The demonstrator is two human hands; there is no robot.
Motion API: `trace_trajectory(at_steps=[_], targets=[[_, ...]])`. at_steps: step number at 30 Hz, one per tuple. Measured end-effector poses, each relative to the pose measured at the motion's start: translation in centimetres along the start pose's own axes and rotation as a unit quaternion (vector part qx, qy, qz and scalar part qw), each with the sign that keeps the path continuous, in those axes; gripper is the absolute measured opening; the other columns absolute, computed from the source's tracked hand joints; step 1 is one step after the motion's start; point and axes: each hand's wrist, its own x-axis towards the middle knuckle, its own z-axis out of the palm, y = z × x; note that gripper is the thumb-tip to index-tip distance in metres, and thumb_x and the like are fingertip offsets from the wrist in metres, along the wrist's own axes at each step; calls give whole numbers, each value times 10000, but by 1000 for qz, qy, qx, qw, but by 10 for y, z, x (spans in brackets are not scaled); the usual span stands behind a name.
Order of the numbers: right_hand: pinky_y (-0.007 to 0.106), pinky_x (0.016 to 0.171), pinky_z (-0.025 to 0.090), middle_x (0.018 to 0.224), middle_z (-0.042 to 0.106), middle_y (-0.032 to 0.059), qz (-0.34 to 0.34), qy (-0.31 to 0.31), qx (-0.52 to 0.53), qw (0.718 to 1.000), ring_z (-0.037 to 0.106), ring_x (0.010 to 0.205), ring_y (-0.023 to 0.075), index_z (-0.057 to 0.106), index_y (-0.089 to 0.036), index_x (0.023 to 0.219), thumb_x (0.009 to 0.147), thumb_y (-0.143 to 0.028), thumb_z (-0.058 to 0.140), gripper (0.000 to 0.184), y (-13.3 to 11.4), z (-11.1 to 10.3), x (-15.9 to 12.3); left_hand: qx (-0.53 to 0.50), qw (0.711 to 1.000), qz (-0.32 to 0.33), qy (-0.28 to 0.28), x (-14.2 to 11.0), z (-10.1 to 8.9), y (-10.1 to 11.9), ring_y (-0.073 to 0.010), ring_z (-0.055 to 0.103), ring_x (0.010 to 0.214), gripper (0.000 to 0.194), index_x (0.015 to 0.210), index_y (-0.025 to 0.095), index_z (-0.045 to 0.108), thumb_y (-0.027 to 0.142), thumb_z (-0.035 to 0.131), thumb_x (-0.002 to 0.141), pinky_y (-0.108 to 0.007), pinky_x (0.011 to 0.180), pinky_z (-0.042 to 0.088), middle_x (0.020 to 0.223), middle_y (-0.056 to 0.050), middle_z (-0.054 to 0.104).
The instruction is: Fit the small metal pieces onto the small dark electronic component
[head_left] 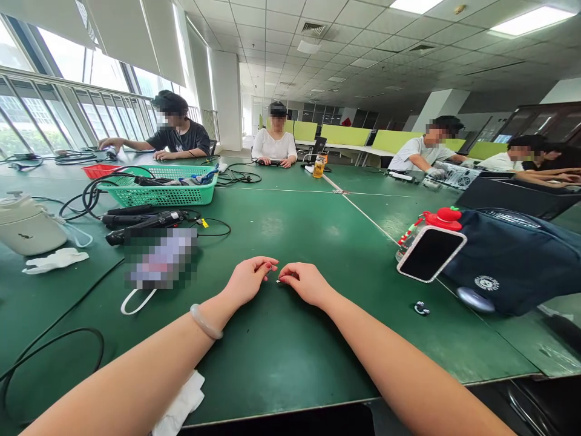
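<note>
Both hands meet just above the green table (pixel 290 351), near its middle, with the fingertips almost touching. My left hand (pixel 247 280), with a pale bangle (pixel 205 322) at its wrist, pinches a tiny dark, shiny piece (pixel 269 270) that is too small to name. My right hand (pixel 305 281) is closed in a pinch too. At its fingertips shows a tiny pale, shiny bit (pixel 278 280) whose kind I cannot make out.
On the left are a green basket (pixel 163 195), a red basket (pixel 100 171), black cables, a blurred pouch (pixel 163 260) and a cream bottle (pixel 27 224). To the right stand a phone (pixel 431 254), a red-lidded bottle (pixel 445 218) and a navy bag (pixel 508 260). Several people sit around the table.
</note>
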Motion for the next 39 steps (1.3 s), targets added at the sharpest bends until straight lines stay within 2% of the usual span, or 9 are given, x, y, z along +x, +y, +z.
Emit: trace_trajectory(at_steps=[3,6,12,15,28,35,39], targets=[[249,743,447,811,678,-2,17,23,49,998,601,742,123,671,-206,814,760,-191,540,143,0,0,0,-5,1000,0,-6,-1,1,2,-116,551,630,316,1020,206,627,333,446,793,-240,589,451,878,-29,676],[258,755,454,833,682,8,40,47,68,996,608,752,128,686,-202,821,725,-162,556,166,0,0,0,-6,1000,17,-10,-2,1,2,-118,563,641,336,1075,200,610,275,474,776,-257,645,470,864,-34,673],[245,587,442,625,644,3,76,53,91,992,537,551,114,711,-181,828,713,-214,553,198,-3,-4,0,-24,998,55,-36,-1,2,-4,-169,622,794,405,1135,209,587,238,550,733,-313,791,480,917,-41,688],[233,553,421,596,628,3,85,60,108,989,495,512,100,715,-169,832,709,-227,557,208,-2,-4,0,-12,997,68,-47,-3,3,-3,-179,630,828,412,1153,212,576,257,553,744,-322,825,476,977,-45,680],[232,565,414,635,633,0,56,72,100,991,504,532,104,700,-176,782,714,-250,560,172,3,2,1,150,980,125,-37,-9,-2,8,-199,618,872,379,1155,275,585,247,497,788,-295,821,454,946,-23,687],[243,644,432,716,653,4,43,100,76,991,565,656,128,670,-180,735,720,-262,563,136,1,4,2,114,982,135,-58,-9,-1,9,-188,620,793,384,1133,260,604,235,521,759,-278,775,467,847,-18,696],[250,672,435,745,651,6,23,122,48,991,571,693,131,651,-187,729,745,-261,555,122,1,5,1,81,987,118,-67,-12,0,11,-173,626,773,397,1138,243,600,230,496,756,-276,767,482,869,-25,689]])
